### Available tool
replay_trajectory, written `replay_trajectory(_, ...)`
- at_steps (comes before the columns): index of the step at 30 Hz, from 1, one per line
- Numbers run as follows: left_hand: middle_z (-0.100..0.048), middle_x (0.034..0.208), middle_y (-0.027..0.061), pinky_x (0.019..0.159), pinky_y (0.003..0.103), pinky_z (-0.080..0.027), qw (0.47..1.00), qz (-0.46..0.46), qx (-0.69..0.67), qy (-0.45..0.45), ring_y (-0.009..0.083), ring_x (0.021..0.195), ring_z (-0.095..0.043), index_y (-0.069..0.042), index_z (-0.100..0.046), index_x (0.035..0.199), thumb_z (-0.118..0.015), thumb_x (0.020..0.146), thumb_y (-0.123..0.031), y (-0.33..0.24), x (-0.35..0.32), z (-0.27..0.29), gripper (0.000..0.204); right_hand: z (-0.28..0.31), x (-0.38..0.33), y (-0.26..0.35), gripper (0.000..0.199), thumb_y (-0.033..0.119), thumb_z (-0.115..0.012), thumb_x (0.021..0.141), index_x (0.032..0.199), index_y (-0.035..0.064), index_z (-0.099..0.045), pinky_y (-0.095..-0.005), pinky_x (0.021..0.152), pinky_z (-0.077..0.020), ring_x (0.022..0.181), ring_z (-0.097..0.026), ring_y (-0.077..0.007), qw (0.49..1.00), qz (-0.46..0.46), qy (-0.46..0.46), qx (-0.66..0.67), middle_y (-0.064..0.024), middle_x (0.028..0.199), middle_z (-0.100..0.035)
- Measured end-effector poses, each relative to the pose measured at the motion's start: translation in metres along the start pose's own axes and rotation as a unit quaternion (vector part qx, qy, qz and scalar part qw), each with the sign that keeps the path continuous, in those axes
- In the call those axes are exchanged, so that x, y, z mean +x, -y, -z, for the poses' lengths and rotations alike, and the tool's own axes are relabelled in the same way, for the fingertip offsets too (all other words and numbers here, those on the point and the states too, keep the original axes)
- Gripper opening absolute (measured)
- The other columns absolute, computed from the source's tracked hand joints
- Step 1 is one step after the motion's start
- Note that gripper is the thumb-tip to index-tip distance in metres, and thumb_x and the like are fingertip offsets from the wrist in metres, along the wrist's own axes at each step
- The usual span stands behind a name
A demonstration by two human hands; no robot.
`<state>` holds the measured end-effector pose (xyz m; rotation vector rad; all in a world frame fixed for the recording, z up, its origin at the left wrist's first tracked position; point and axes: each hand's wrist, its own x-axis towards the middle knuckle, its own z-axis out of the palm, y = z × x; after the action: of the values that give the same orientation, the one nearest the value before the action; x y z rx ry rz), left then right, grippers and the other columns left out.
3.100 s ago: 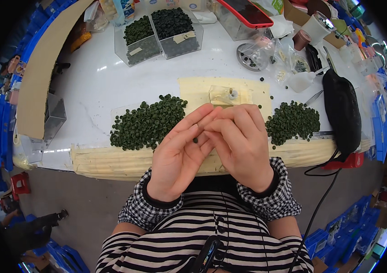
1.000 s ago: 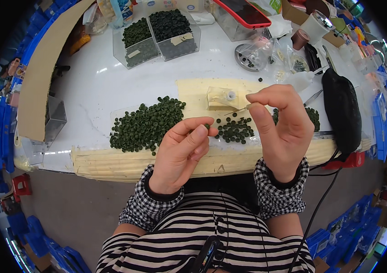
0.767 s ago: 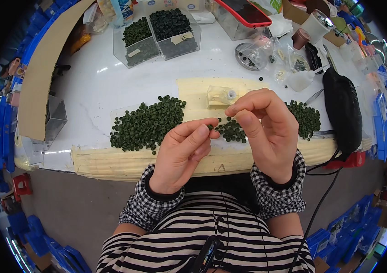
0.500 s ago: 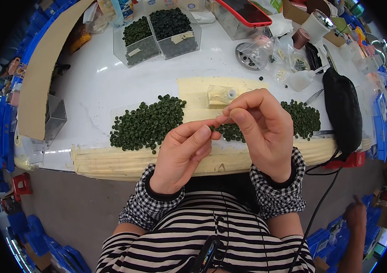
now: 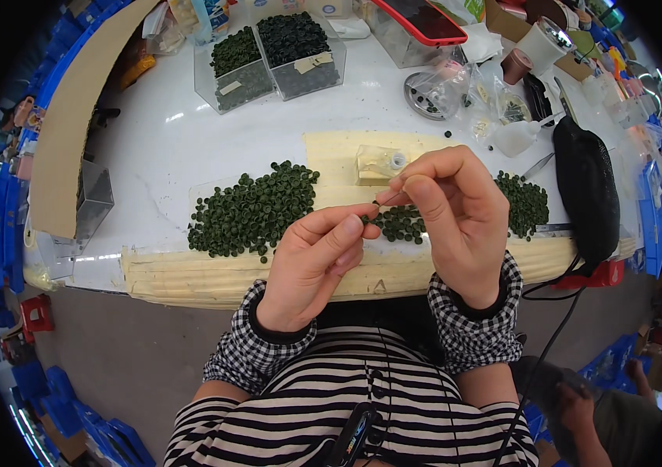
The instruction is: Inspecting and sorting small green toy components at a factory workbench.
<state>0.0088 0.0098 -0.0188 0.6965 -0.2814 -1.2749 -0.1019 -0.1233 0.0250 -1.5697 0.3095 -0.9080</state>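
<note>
My left hand [image 5: 311, 265] pinches a small dark green round piece [image 5: 367, 220] between thumb and index finger. Close beside it, my right hand [image 5: 467, 226] is closed in a pinch, thumb against fingers. Something thin seems to be at its fingertips, too fine to name. Left of my hands lies a large heap of dark green cup-shaped pieces [image 5: 253, 210]. A smaller group of pieces [image 5: 401, 226] lies between my hands, and another heap [image 5: 524, 204] shows right of my right hand. Just beyond my fingertips stands a tape-wrapped block [image 5: 370, 166] with a clear round nozzle.
Two clear bins [image 5: 296, 66] of green pieces stand at the back. A red-edged phone [image 5: 424, 23] rests on a clear box. A black mesh-covered object [image 5: 586, 194] and tweezers [image 5: 537, 165] lie to the right. Cardboard [image 5: 74, 117] stands left. Another person [image 5: 580, 405] is at lower right.
My right hand has shifted slightly right and its fingertips have moved a little, while my left hand keeps its pinch. At lower right, more of another person has come into view.
</note>
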Motion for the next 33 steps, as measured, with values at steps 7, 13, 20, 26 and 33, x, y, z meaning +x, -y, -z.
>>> replay_trajectory(7,-0.065,0.096,0.0082,0.058,0.018,-0.036,1.000,0.002,0.013,-0.016,0.0037,0.062,-0.040,0.001,-0.060,0.121,-0.055,0.098,-0.012,0.000,0.000,-0.003,0.027,0.019,0.021,-0.017,0.008,0.004,-0.067,0.086,0.085,-0.0017,-0.061,-0.0283,0.064,-0.0498,0.070,-0.064,-0.0196,0.945,0.144,-0.107,-0.272,-0.0087,0.079,-0.064)
replay_trajectory(13,-0.067,0.099,0.0100,0.059,0.018,-0.037,1.000,-0.007,0.001,-0.011,0.0043,0.062,-0.040,-0.001,-0.061,0.118,-0.057,0.097,-0.011,0.003,0.002,0.002,0.024,0.019,0.021,-0.029,0.008,0.008,-0.069,0.081,0.085,0.0033,-0.063,-0.0363,0.069,-0.0469,0.079,-0.058,-0.0278,0.897,0.146,-0.027,-0.417,-0.0086,0.082,-0.062)
replay_trajectory(20,-0.067,0.099,0.0104,0.057,0.018,-0.035,0.999,-0.030,-0.015,-0.006,0.0041,0.060,-0.038,-0.001,-0.062,0.113,-0.056,0.097,-0.011,0.001,-0.002,0.007,0.019,0.041,0.014,-0.017,0.014,0.008,-0.070,0.081,0.093,0.0021,-0.066,-0.0351,0.071,-0.0473,0.081,-0.059,-0.0268,0.896,0.141,-0.098,-0.409,-0.0096,0.085,-0.065)
replay_trajectory(26,-0.064,0.098,0.0072,0.055,0.018,-0.033,0.999,-0.039,0.013,-0.022,0.0035,0.060,-0.036,-0.001,-0.060,0.114,-0.055,0.098,-0.010,-0.001,0.001,0.007,0.020,0.101,-0.002,-0.013,0.006,0.006,-0.070,0.079,0.082,0.0029,-0.065,-0.0353,0.067,-0.0453,0.074,-0.058,-0.0253,0.829,0.061,-0.131,-0.540,-0.0077,0.075,-0.063)
replay_trajectory(33,-0.063,0.098,0.0060,0.054,0.018,-0.032,0.999,-0.026,0.013,-0.017,0.0031,0.059,-0.036,-0.002,-0.059,0.115,-0.055,0.097,-0.010,0.001,0.003,0.004,0.020,0.100,-0.004,-0.017,0.007,0.006,-0.071,0.074,0.077,0.0043,-0.065,-0.0389,0.068,-0.0439,0.075,-0.056,-0.0273,0.817,0.050,-0.055,-0.572,-0.0069,0.072,-0.061)
